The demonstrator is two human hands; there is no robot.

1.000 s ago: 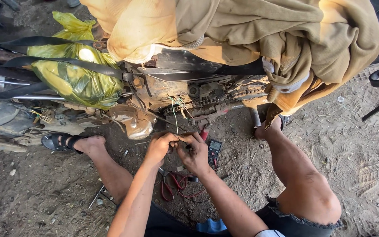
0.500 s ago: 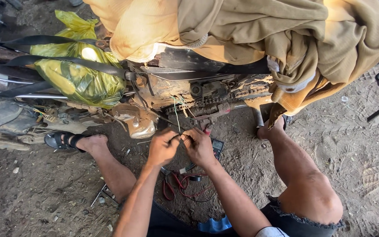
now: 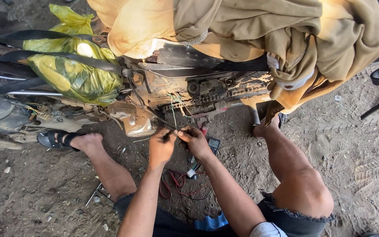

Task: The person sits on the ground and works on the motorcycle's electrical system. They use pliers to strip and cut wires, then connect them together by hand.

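I squat on dirt beside a motorcycle (image 3: 198,90) lying across the top of the view. My left hand (image 3: 162,147) and my right hand (image 3: 194,140) meet just below its engine, both pinching thin wires (image 3: 173,109) that run up into the frame near the chain. The fingers of both hands are closed on the wire ends, which are too small to make out. Below my hands, a small dark meter (image 3: 213,145) with red leads (image 3: 178,184) lies on the ground.
A yellow-green plastic bag (image 3: 73,72) is strapped to the motorcycle at left. Tan cloth (image 3: 259,30) drapes over its top. My sandalled foot (image 3: 62,139) is at left, my other foot (image 3: 266,127) at right. Metal tools (image 3: 97,193) lie on the dirt by my leg.
My hands stayed together at the wires under the engine, shifting only slightly. The view drifted a little; nothing was let go.
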